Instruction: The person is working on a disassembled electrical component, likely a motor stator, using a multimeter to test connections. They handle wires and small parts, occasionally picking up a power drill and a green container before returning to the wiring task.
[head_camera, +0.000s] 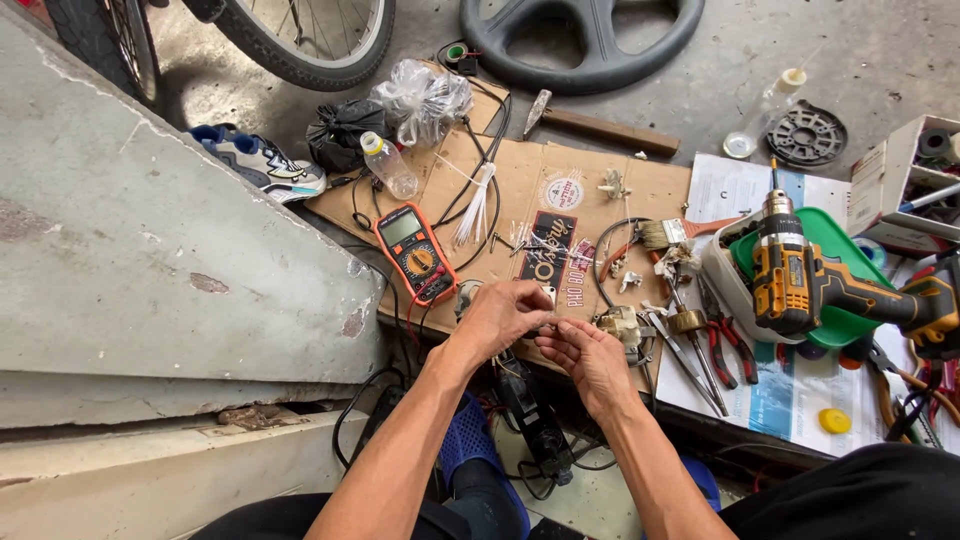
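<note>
Concrete floor carries a flattened cardboard sheet (520, 190) that serves as the work surface, with a bicycle wheel (310, 40) and a dark rim (580, 40) beyond it. Both hands meet over the near edge of the cardboard. The left hand (500, 315) is closed in a pinch, fingertips on a small part (548, 325) too small to identify. The right hand (590, 355) is likewise curled, fingertips touching the same part from the other side.

An orange multimeter (415, 250) lies just left of the hands, its leads running toward them. A bundle of white cable ties (478, 205) lies beside it. To the right lie pliers (725, 340), a cordless drill (820, 285) resting on a green tray (850, 250), and loose hardware.

Risks, as judged from this layout:
- The part is held only by fingertips; a slip would likely drop it among the cables (540, 440) below, where recovery would be difficult.
- Meter leads run close to the left wrist; snagging them could drag the multimeter.
- Loose screws on the cardboard may scatter if the sheet is bumped.
</note>
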